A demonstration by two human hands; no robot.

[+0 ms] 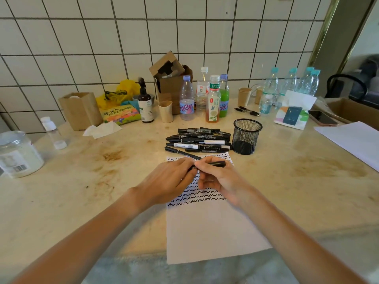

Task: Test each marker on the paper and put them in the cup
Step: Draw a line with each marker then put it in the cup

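Black marker (212,164) is pinched between both hands over the top of the paper (211,226), long axis running left-right. Right hand (217,181) fingers curl round the barrel; left hand (174,177) fingers grip its left end, probably the cap. Mesh cup (247,136) stands up-right, nearer the right hand. Pile (198,140) waits beside it.

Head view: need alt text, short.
Both hands, left hand and right hand, grip one black marker over a sheet of paper covered in black squiggles. Behind it lie a pile of black markers and a black mesh cup, with bottles along the tiled wall.
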